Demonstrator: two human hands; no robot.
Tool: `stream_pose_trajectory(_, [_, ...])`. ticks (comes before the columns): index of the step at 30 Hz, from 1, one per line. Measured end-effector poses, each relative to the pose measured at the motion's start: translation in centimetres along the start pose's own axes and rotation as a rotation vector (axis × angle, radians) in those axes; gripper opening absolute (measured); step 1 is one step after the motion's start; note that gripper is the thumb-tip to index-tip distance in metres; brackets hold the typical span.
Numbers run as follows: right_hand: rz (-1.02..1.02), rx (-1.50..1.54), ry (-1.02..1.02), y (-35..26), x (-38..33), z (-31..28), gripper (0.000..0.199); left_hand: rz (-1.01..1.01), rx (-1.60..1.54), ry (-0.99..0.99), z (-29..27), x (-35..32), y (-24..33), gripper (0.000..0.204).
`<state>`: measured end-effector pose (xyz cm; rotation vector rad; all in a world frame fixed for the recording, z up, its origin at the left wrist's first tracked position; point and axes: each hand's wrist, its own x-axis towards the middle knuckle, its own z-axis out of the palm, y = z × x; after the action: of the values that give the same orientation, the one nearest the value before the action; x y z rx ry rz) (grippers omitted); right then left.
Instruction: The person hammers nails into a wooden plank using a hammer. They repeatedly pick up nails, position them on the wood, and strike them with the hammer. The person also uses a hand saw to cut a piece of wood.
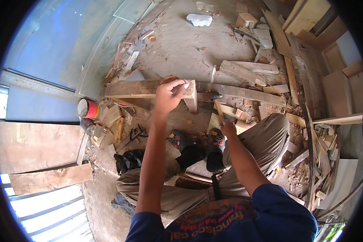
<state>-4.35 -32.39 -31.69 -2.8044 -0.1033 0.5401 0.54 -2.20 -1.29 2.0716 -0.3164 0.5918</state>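
Note:
My right hand (229, 128) is wrapped round the wooden handle of a hammer (219, 109), its dark metal head pointing away from me. Over the near end of a wooden beam (133, 88), my left hand (168, 96) is closed, thumb and fingers pressed together. Something pale shows at its fingertips, too small to name. The beam lies crosswise in front of me, and a short upright block (192, 103) stands at its right end, just beside the left hand. The hammer head is to the right of this block, apart from it.
Loose boards (250, 92) and offcuts lie on the dusty floor to the right. A red and black can (88, 109) stands at the left among scraps. A white slab (199, 19) lies farther off. Wooden panels (339, 84) lean at the right. My clogs (216, 139) are close below the hammer.

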Motion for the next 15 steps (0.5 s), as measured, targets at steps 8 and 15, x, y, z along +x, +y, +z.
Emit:
stream_pose_trajectory(8, [0.084, 0.088, -0.115, -0.5, 0.1, -0.5, 0.058, 0.022, 0.029, 0.021, -0.4, -0.3, 0.3, 0.010])
stream_pose_trajectory(15, [0.108, 0.221, 0.034, -0.1, 0.5, -0.5, 0.064, 0.026, 0.035, -0.001, 0.0, 0.0, -0.2, 0.012])
